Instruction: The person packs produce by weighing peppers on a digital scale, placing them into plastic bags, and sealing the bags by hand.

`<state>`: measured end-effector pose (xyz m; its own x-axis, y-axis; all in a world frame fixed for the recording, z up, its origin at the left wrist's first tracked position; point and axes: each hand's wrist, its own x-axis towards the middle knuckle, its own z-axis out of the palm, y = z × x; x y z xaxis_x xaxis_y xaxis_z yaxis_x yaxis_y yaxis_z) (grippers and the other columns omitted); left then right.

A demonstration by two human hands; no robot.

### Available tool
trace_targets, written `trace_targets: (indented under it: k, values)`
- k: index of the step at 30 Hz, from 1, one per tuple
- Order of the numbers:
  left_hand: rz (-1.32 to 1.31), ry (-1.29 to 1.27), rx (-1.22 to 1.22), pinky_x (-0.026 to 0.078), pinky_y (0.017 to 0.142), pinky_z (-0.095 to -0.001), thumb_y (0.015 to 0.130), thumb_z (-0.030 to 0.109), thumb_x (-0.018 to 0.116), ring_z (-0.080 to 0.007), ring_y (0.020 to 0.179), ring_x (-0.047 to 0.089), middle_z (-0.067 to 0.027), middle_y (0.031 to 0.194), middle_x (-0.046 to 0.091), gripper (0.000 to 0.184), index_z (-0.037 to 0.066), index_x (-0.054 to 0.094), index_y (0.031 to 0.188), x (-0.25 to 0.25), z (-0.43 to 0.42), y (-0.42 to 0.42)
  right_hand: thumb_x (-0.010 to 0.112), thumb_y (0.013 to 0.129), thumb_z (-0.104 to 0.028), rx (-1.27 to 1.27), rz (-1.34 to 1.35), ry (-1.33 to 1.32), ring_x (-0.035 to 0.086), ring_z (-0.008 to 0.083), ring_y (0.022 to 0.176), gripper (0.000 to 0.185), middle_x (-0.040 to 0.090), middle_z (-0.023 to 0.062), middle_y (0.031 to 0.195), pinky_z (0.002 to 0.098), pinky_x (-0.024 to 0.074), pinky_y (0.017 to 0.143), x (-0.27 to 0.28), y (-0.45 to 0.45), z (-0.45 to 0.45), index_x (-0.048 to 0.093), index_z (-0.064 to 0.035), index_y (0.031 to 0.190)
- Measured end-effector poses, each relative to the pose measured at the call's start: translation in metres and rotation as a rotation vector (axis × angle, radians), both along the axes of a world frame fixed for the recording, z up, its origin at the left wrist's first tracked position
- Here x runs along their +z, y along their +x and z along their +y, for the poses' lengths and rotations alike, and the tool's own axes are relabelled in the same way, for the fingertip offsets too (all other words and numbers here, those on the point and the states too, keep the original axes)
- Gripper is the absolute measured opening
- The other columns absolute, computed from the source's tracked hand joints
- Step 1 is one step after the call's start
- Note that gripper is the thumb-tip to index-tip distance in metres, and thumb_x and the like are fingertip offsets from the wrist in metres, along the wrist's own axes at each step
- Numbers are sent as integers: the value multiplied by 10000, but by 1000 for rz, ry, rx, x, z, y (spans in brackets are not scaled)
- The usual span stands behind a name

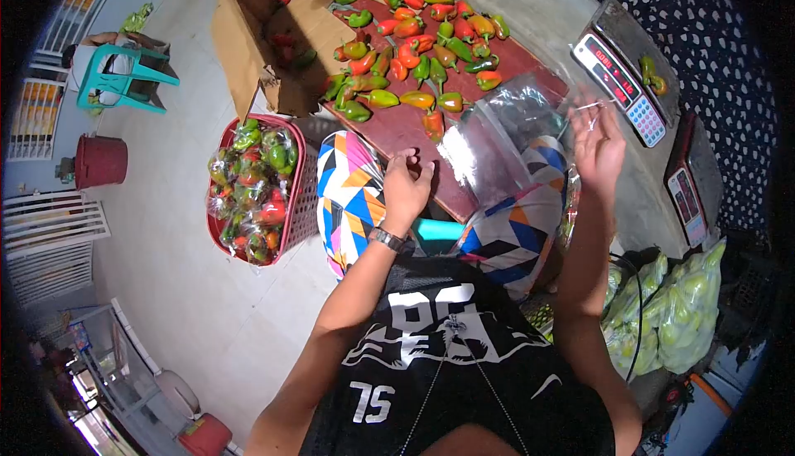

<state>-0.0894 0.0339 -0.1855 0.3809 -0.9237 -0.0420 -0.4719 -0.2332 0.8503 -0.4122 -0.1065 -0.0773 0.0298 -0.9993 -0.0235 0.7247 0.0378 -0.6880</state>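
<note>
Loose peppers (408,27) spread over red surface (373,135), upper centre, presumably so each stays visible. Clear plastic bags (489,154) at lower edge, likely for easy reach. Left hand (406,191), centre: fingers parted, empty. Right hand (598,148), right: blurred, grip unclear.

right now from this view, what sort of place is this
Probably a small produce packing or selling spot, judging by the loose peppers spread out, the bagged peppers in a basket, and the lit digital scale on the right.
</note>
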Motion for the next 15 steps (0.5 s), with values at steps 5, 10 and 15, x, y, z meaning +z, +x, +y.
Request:
trace_targets:
  k: [5,10,15]
  values:
    - [171,-55,-135,525,708,-271,907,139,747,-110,769,647,-65,957,707,307,-8,668,1164,55,-13,-21,505,1051,-117,-27,-137,-153,552,392,1293,216,494,302,1470,544,426,1162,25,-35,-12,576,39,1185]
    - [538,16,-422,504,746,-225,948,75,703,-64,827,633,13,981,707,248,23,669,1189,67,-28,-41,495,1040,-73,63,-336,-306,491,381,1360,238,428,287,1537,537,379,1197,76,-49,-4,562,55,1230]
    - [1140,104,-567,502,754,-263,996,204,644,-113,865,649,-20,959,689,267,2,658,1170,117,-52,-84,431,1068,-69,113,-600,-252,462,373,1409,298,456,255,1535,520,375,1196,90,-92,14,504,75,1317]
